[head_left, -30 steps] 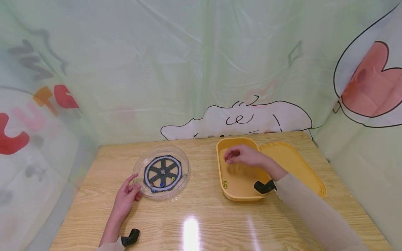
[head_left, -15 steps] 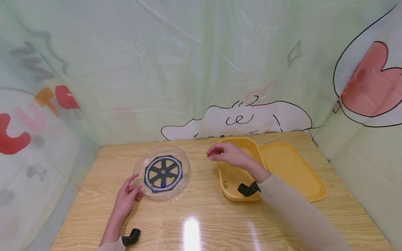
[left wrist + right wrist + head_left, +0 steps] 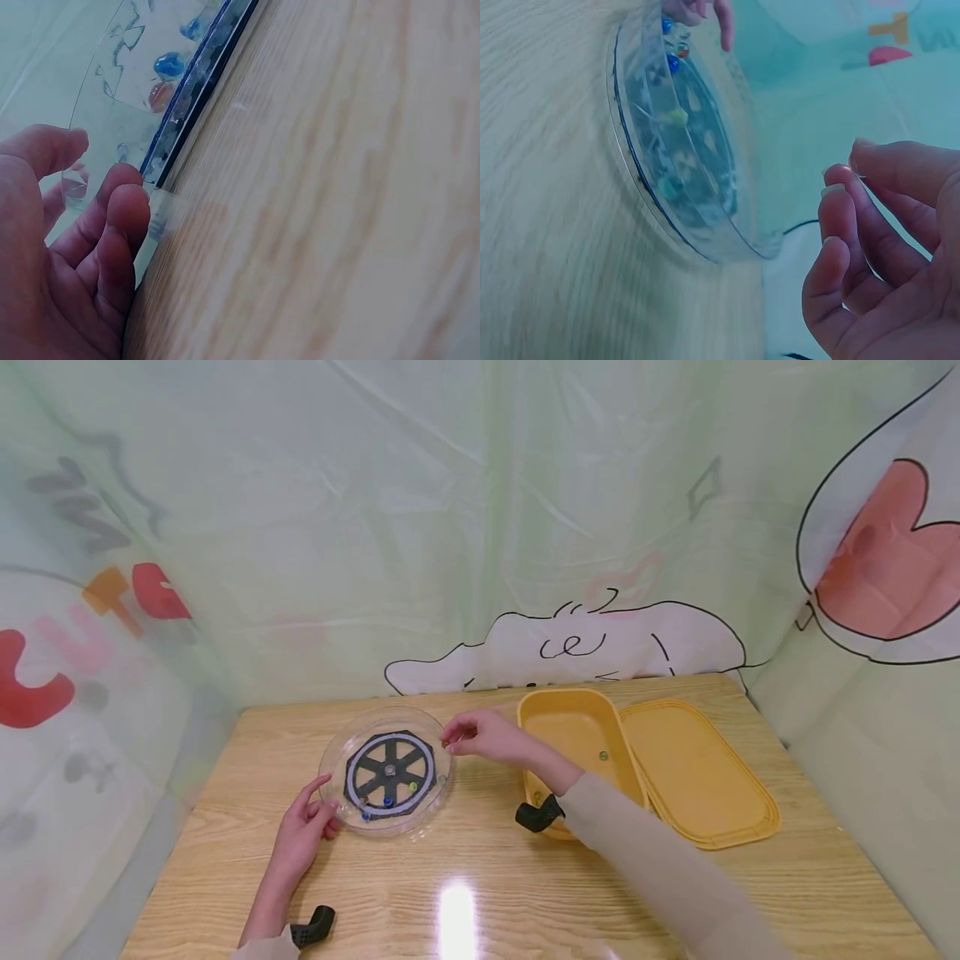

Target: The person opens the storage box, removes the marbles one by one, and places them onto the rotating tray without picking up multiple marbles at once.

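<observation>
My left hand (image 3: 300, 835) holds the left rim of a round clear plastic dish (image 3: 438, 735), thumb and finger at its wall. A black spoked wheel pattern shows through the dish. Several glass marbles lie toward its near side, among them a blue marble (image 3: 387, 802) and a yellow marble (image 3: 413, 787). At the dish's right rim, my right hand (image 3: 487, 739) pinches a small reddish marble (image 3: 446, 744) between its fingertips. In the right wrist view, the fingertips of the right hand (image 3: 885, 247) are together and the marble is hidden.
An orange plastic box (image 3: 566, 697) stands right of the dish, under the right forearm. Inside it are a greenish marble (image 3: 603, 756) and a yellowish marble (image 3: 537, 797) near the front left. Its lid (image 3: 705, 777) lies to the right, on the wooden table (image 3: 390, 893).
My right hand has carried the reddish marble left, out of the orange box and across to the dish's right rim. The left hand has stayed at the dish's left rim.
</observation>
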`<state>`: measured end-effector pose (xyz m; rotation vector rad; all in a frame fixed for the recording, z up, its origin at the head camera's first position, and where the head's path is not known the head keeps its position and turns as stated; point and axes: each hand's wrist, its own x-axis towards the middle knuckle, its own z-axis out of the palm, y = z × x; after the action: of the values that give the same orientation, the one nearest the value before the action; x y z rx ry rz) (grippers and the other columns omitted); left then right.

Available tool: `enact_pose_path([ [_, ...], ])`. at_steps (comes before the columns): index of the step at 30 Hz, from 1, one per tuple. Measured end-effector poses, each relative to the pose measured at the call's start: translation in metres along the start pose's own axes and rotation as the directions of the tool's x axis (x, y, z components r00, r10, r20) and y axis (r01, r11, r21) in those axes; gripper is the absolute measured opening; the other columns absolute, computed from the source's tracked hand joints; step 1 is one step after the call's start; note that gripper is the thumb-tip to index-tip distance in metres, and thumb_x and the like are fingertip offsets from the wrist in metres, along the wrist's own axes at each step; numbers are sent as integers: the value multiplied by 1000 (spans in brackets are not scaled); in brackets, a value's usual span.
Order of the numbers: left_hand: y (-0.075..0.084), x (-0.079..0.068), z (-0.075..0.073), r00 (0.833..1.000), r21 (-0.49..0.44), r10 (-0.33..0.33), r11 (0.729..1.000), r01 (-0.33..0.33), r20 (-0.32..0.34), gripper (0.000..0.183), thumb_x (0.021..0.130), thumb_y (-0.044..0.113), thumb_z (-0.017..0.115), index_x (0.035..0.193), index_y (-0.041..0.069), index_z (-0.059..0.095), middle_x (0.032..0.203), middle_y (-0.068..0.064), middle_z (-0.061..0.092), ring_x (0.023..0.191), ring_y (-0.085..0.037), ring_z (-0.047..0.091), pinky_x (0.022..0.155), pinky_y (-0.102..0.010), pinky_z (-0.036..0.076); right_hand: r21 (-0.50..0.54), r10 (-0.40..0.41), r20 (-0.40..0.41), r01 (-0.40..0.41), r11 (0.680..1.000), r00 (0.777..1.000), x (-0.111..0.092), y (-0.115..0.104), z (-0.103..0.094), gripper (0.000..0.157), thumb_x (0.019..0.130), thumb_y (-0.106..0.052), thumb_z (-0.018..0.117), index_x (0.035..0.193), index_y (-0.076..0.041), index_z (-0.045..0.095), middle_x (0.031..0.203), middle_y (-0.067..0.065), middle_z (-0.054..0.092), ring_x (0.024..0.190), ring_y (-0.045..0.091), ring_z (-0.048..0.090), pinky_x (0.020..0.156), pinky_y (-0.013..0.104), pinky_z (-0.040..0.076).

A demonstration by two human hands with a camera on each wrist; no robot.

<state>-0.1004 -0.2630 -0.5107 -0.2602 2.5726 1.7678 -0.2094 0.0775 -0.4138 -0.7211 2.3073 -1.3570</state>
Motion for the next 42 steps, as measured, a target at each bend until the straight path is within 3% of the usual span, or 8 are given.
enact_pose_path([
  [9, 1, -1, -2, 1000, 5, -2, 1000, 2, -8, 46, 103, 18, 57, 147, 15, 44, 77, -8, 63, 63, -18, 58, 63, -26, 51, 37, -6, 5, 6, 999, 1000, 15, -2, 19, 18, 90, -7, 73, 107, 0, 72, 94, 1, 70, 87, 14, 62, 78, 27, 52],
  [18, 0, -1, -1, 1000, -2, 8, 1000, -8, -5, 46, 103, 18, 57, 147, 16, 44, 78, -10, 63, 64, -18, 58, 63, -26, 51, 1, -41, -8, 41, 999, 999, 21, -1, 33, 13, 89, -9, 75, 102, -5, 73, 89, -2, 69, 82, 12, 61, 74, 26, 50],
  [25, -2, -2, -1, 1000, 5, 6, 1000, -5, -6, 47, 103, 18, 57, 148, 16, 44, 79, -11, 63, 65, -19, 58, 64, -26, 51, 2, -7, -19, 7, 1000, 1000, 22, -5, 39, 14, 90, -9, 74, 104, -6, 72, 91, -2, 69, 83, 12, 62, 75, 25, 51],
  [34, -2, -3, 0, 1000, 16, -2, 1000, 3, -6, 46, 103, 19, 57, 147, 17, 44, 80, -11, 63, 66, -20, 59, 65, -26, 51, 7, -5, -36, 6, 1000, 999, 18, -7, 34, 15, 90, -9, 74, 105, -5, 73, 91, -2, 70, 83, 12, 62, 74, 26, 51],
  [42, -2, -1, 1, 1000, 8, 3, 1000, -3, -10, 45, 103, 18, 57, 146, 18, 45, 79, -10, 64, 65, -20, 59, 64, -26, 51, -12, 2, -91, -3, 1000, 996, 4, -7, 8, 18, 90, -10, 74, 107, -5, 73, 92, -2, 71, 85, 13, 63, 74, 27, 51],
])
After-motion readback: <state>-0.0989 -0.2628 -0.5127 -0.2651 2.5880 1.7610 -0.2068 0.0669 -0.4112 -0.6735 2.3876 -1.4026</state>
